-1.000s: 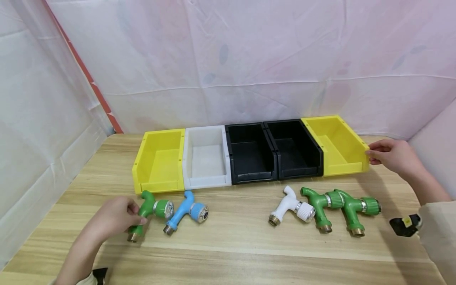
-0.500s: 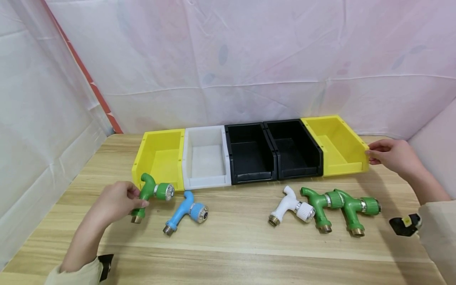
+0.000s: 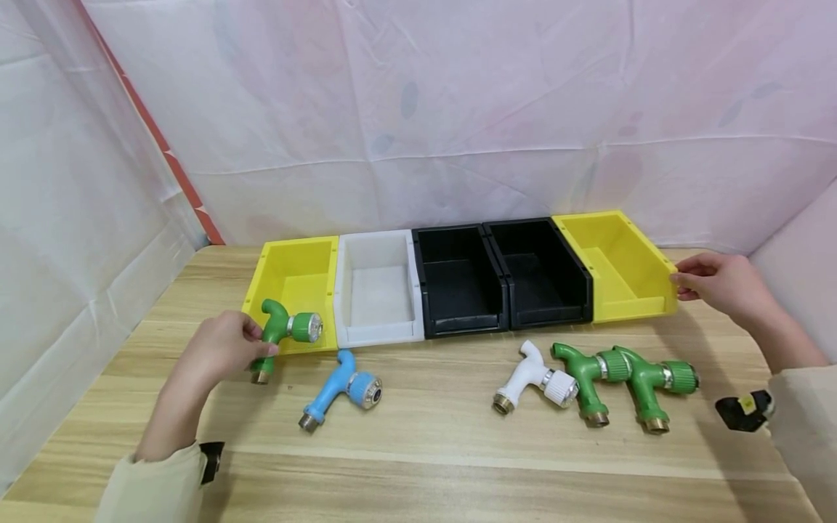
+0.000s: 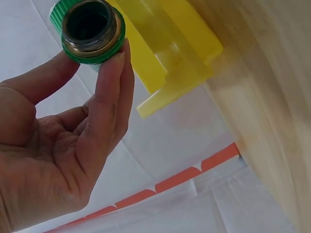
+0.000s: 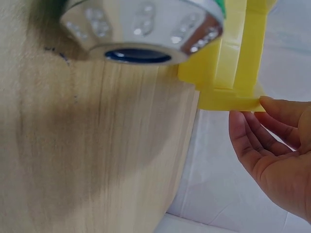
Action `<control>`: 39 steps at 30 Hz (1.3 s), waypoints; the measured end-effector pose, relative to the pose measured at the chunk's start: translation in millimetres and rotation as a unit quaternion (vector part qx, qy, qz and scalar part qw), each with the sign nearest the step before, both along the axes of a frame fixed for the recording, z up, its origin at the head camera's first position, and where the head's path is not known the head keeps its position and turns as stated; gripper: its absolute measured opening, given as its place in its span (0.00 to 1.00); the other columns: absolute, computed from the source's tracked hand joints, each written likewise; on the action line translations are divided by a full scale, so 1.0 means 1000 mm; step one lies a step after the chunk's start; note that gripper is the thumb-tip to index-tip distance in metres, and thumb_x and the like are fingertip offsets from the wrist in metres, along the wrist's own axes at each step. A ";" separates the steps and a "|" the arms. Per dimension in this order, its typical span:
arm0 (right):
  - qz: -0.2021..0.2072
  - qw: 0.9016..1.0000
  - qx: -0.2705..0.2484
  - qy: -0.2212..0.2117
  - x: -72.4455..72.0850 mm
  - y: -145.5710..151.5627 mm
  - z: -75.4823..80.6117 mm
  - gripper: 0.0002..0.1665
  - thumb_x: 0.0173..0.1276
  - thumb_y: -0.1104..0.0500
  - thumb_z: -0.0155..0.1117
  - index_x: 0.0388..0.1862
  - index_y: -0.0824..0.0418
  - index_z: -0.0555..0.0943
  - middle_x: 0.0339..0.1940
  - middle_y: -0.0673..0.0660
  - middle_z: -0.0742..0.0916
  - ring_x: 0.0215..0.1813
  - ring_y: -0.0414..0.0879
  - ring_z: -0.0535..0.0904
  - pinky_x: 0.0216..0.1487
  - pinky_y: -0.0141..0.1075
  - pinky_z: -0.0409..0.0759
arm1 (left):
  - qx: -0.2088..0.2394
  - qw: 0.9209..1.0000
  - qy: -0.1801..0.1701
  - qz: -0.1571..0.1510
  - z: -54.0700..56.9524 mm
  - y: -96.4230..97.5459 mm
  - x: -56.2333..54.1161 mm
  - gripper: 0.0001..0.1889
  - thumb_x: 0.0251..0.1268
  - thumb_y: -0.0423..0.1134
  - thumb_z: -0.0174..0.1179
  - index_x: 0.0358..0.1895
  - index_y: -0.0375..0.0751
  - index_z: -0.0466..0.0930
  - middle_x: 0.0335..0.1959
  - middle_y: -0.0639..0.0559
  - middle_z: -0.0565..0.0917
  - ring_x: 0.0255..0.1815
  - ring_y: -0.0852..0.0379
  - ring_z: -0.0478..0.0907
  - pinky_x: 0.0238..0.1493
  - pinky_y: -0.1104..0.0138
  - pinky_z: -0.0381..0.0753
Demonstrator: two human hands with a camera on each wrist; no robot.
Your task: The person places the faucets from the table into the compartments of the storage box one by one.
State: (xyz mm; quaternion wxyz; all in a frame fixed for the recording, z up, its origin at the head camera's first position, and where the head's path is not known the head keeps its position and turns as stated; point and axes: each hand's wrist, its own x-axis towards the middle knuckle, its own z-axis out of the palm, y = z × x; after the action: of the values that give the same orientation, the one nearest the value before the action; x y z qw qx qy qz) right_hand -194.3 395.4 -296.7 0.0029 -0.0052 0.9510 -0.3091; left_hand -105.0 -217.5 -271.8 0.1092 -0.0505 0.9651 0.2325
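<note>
My left hand [image 3: 225, 343] pinches a green faucet [image 3: 275, 324] by its body, its brass threaded end [image 4: 90, 29] facing the left wrist camera. The faucet is raised in front of the left yellow bin [image 3: 304, 265] and overlaps its front in the head view. At the far right, my right hand [image 3: 726, 287] pinches the side wall of the right yellow bin [image 3: 617, 265] between thumb and fingers, as the right wrist view also shows. On the table below the bins lies a blue faucet [image 3: 340, 388].
A white bin [image 3: 379, 335] and two black bins [image 3: 466, 325] stand in a row between the yellow ones. A white faucet [image 3: 531, 374] and two green faucets [image 3: 646, 388] lie at the right of the wooden table [image 3: 418, 465]. Pale cloth [image 3: 418, 94] hangs behind.
My left hand has lifted the green faucet off the table and carried it up and away toward the left yellow bin. The right hand stays on its bin.
</note>
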 end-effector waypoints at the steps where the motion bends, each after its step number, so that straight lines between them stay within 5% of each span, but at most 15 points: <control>1: 0.001 1.000 -0.002 0.002 0.000 0.000 0.000 0.23 0.70 0.59 0.52 0.49 0.81 0.68 0.31 0.65 0.82 0.24 0.38 0.79 0.27 0.33 0.81 | -0.001 1.000 0.002 0.000 0.001 0.001 -0.002 0.15 0.53 0.39 0.66 0.29 0.30 0.74 0.23 0.45 0.73 0.25 0.52 0.69 0.24 0.64 0.70; 17: -0.003 1.000 0.007 0.012 0.000 0.001 0.003 0.23 0.69 0.58 0.53 0.50 0.79 0.69 0.31 0.63 0.83 0.25 0.40 0.80 0.27 0.34 0.81 | 0.028 0.999 -0.013 0.017 0.006 0.002 -0.024 0.13 0.56 0.38 0.63 0.28 0.29 0.75 0.24 0.43 0.76 0.22 0.55 0.74 0.24 0.65 0.74; 31: 0.001 0.999 -0.041 -0.022 -0.004 0.003 0.006 0.26 0.69 0.57 0.53 0.52 0.81 0.68 0.29 0.50 0.84 0.28 0.39 0.81 0.28 0.24 0.77 | 0.044 0.998 -0.021 0.029 0.009 -0.005 -0.034 0.14 0.57 0.40 0.63 0.30 0.28 0.76 0.27 0.41 0.79 0.23 0.54 0.80 0.34 0.54 0.77; 39: -0.013 0.993 -0.108 -0.035 -0.008 0.011 0.006 0.21 0.67 0.57 0.56 0.48 0.76 0.73 0.28 0.40 0.82 0.32 0.41 0.82 0.34 0.32 0.81 | 0.061 0.997 -0.022 0.039 0.014 -0.002 -0.038 0.15 0.58 0.39 0.62 0.31 0.27 0.75 0.26 0.41 0.78 0.23 0.54 0.79 0.37 0.54 0.78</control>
State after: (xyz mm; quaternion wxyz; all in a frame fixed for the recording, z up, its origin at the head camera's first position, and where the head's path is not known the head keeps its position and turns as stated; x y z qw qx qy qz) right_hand -202.2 406.8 -290.2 0.0321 0.0174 0.9112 -0.4104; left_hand -143.5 -219.4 -258.0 0.1239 -0.0863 0.9439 0.2938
